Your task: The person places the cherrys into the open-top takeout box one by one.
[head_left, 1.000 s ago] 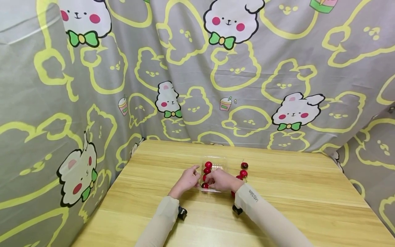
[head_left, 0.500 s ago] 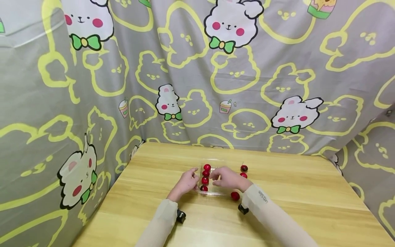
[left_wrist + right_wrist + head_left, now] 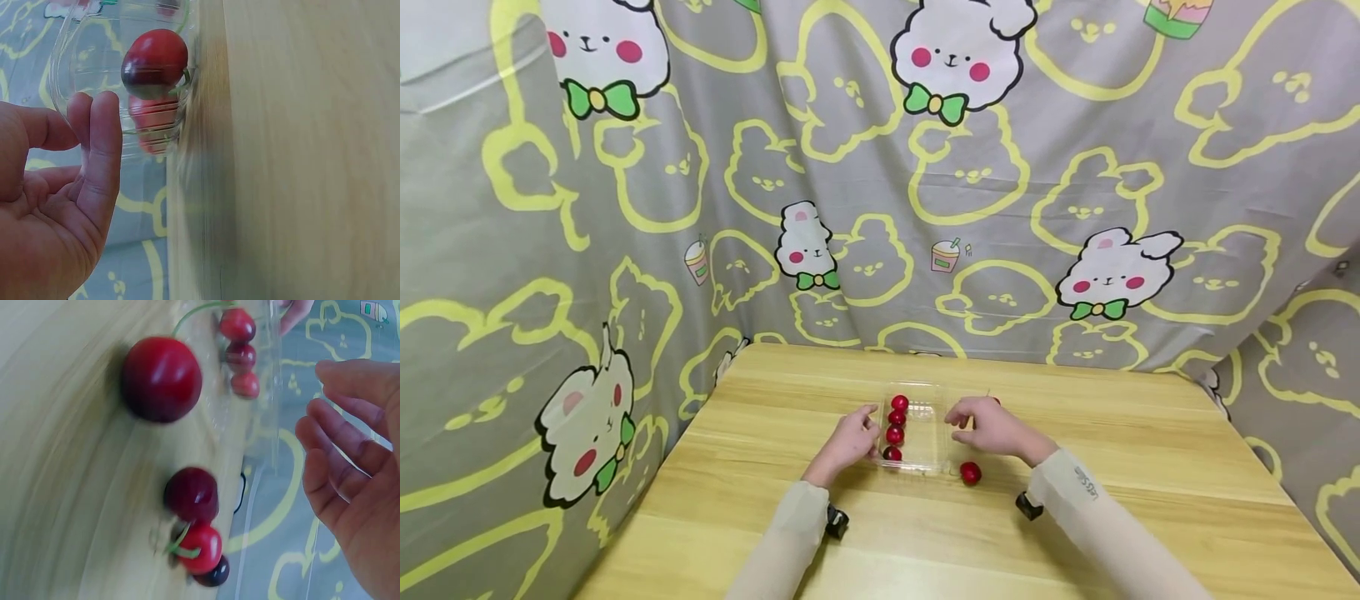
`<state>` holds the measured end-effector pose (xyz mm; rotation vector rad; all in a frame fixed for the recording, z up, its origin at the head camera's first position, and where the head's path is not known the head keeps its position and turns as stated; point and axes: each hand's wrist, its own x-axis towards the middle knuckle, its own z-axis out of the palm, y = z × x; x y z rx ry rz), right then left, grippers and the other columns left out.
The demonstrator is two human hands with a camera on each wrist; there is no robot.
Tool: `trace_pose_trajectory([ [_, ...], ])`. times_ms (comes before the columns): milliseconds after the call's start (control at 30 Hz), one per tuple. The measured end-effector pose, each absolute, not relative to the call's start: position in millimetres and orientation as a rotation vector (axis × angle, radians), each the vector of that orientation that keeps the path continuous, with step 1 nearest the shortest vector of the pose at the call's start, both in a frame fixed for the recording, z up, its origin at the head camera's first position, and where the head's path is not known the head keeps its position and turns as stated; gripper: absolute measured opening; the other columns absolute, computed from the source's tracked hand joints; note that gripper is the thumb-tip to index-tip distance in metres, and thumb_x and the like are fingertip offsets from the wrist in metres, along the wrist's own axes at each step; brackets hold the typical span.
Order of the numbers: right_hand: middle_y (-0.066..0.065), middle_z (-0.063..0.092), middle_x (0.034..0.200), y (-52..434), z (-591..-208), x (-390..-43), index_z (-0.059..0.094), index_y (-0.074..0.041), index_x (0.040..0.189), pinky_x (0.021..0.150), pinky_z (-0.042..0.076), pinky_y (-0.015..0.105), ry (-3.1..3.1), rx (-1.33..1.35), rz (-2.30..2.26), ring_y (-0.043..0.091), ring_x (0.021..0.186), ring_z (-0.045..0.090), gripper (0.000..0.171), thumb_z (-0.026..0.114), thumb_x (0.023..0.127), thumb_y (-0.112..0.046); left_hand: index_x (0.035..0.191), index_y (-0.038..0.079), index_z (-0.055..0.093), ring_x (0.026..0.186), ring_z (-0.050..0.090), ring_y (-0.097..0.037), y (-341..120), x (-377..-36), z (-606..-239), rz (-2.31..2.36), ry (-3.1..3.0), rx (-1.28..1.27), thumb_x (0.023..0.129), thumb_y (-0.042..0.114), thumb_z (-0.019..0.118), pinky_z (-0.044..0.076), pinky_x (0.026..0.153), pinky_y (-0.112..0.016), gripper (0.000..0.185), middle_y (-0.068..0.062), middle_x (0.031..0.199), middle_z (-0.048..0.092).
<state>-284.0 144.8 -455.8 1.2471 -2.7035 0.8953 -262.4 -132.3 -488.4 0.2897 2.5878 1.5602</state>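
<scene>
- Left hand (image 3: 848, 439): lay on the surface (image 3: 1150, 500) at the left wall of the tray (image 3: 927, 450). Its fingers (image 3: 100, 144) were loosely straight and just beside the clear wall; whether they touched it cannot be told. It held nothing.
- Right hand (image 3: 992, 425): was over the surface just right of the tray, palm down in the head view. In the right wrist view its fingers (image 3: 340, 450) were spread and relaxed, with no cherry between them. It held nothing.
- Tray: a shallow, clear plastic one, stood on the surface between the two hands.
- Tray cherries (image 3: 894, 427): four red ones lay in a row along the tray's left side, running from its far end to its near end. The left wrist view showed the nearest of them (image 3: 154, 62) through the wall.
- Loose cherry (image 3: 971, 472): a red one lay on the surface just outside the tray's near right corner, near the right wrist.
- Other cherries (image 3: 194, 531): in the right wrist view a cluster of three, red and darker, lay on the surface below the right hand; in the head view that hand hid most of them.
- Cloth (image 3: 850, 167): grey, printed with yellow outlines and white rabbits, hung behind and beside the surface.
</scene>
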Motion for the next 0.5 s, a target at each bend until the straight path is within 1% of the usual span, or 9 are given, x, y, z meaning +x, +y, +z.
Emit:
trace_pose_trajectory([
  [67,0.008,0.066,0.092,152.8,-457.3,-282.3,0.069,-0.003,0.099,0.066,0.053,0.028,-2.704,1.238,0.909,0.016,0.078,0.06,0.017,0.07,0.082,-0.005,0.141,-0.008,0.034,0.054,0.056,-0.013,-132.2,-262.5,-488.6,1.555,2.587,0.286,0.091,0.0,0.048,0.055,0.054,-0.028,0.053,-0.016,0.085,0.057],
  [167,0.007,0.066,0.091,163.0,-459.5,-279.0,0.068,-0.001,0.1,0.068,0.053,0.027,-2.73,1.205,0.932,0.011,0.077,0.059,0.018,0.07,0.082,-0.005,0.141,-0.008,0.033,0.054,0.056,-0.013,-132.1,-262.0,-487.8,1.552,2.585,0.285,0.091,0.0,0.048,0.055,0.054,-0.028,0.053,-0.017,0.085,0.057],
  [333,0.003,0.066,0.089,175.4,-463.2,-272.2,0.068,-0.002,0.099,0.068,0.052,0.027,-2.784,1.165,0.982,0.007,0.077,0.058,0.018,0.072,0.082,-0.008,0.142,-0.009,0.032,0.055,0.057,-0.014,-132.6,-262.1,-486.6,1.549,2.58,0.284,0.092,0.001,0.048,0.056,0.056,-0.029,0.054,-0.016,0.085,0.056],
  [400,0.003,0.066,0.089,178.1,-465.2,-269.5,0.068,-0.003,0.098,0.066,0.052,0.026,-2.789,1.182,0.966,0.008,0.075,0.058,0.018,0.073,0.082,-0.008,0.142,-0.009,0.031,0.055,0.057,-0.014,-132.9,-262.8,-487.5,1.551,2.58,0.286,0.091,0.001,0.048,0.056,0.056,-0.029,0.054,-0.015,0.084,0.056],
  [500,0.002,0.065,0.091,179.9,-468.7,-265.6,0.069,-0.003,0.099,0.063,0.05,0.024,-2.815,1.202,0.9,0.01,0.074,0.057,0.022,0.074,0.081,-0.013,0.142,-0.009,0.032,0.055,0.057,-0.014,-133.0,-264.0,-489.2,1.552,2.581,0.283,0.092,0.001,0.047,0.056,0.055,-0.029,0.054,-0.013,0.084,0.056],
])
